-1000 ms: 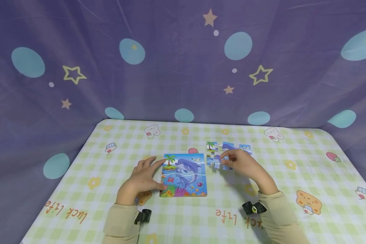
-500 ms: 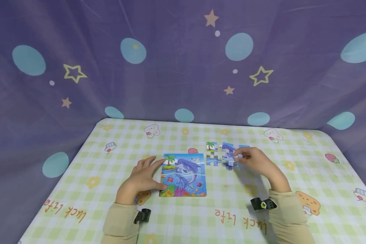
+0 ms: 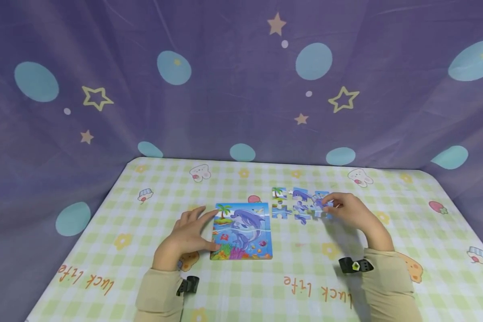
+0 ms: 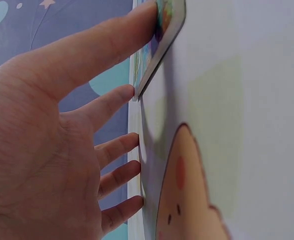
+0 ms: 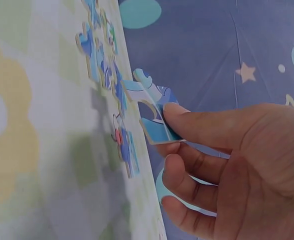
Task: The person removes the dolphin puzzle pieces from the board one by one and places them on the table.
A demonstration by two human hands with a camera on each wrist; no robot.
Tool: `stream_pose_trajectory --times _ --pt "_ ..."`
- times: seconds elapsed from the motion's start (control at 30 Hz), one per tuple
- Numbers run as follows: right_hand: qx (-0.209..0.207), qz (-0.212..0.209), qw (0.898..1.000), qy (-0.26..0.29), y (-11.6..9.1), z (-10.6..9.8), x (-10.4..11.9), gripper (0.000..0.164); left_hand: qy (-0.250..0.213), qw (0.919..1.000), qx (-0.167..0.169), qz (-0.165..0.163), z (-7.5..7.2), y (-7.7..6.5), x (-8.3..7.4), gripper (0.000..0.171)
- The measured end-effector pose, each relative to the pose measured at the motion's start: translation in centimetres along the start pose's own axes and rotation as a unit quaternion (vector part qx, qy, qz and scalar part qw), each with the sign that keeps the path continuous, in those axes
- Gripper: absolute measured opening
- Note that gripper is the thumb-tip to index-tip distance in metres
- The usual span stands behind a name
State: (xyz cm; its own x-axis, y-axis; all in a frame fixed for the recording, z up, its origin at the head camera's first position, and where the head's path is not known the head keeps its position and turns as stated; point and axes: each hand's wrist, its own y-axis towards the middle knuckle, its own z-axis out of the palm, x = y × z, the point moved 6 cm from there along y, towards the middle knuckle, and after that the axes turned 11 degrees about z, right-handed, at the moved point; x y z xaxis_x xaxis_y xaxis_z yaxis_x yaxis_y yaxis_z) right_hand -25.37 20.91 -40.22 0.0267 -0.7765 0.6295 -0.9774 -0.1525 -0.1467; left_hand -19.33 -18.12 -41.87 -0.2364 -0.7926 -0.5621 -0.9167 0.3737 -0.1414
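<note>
My left hand (image 3: 185,235) rests along the left side of a square dolphin picture board (image 3: 243,235). Its fingers are spread, with the thumb (image 4: 107,42) on the board's near corner and the index fingertip by its edge. Farther right, my right hand (image 3: 352,212) pinches a blue and white jigsaw piece (image 5: 159,131) between thumb and forefinger. That piece is tilted and raised off the table in the right wrist view. Beneath and beside it lie several jigsaw pieces, among them a palm tree piece (image 3: 279,192) and a dolphin head piece (image 3: 301,195).
A green-checked tablecloth (image 3: 241,290) with printed flowers, cakes and lettering covers the table. Behind the table's far edge hangs a purple curtain (image 3: 225,116) with stars and ovals. Both wrists wear black straps.
My right hand has moved right across the loose pieces, carrying a jigsaw piece. Pieces it covered before now show to its left. My left hand and the board stay in place.
</note>
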Motion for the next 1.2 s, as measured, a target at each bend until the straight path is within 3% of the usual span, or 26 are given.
stream_pose_trajectory --times 0.57,1.2 --pt "0.027 0.006 1.0 -0.006 0.8 0.6 -1.0 0.016 -0.003 1.0 -0.001 0.0 0.0 -0.4 0.2 0.095" --pt "0.022 0.074 0.997 0.004 0.7 1.0 -2.3 0.027 0.003 1.0 0.003 0.001 0.0 -0.3 0.1 0.095"
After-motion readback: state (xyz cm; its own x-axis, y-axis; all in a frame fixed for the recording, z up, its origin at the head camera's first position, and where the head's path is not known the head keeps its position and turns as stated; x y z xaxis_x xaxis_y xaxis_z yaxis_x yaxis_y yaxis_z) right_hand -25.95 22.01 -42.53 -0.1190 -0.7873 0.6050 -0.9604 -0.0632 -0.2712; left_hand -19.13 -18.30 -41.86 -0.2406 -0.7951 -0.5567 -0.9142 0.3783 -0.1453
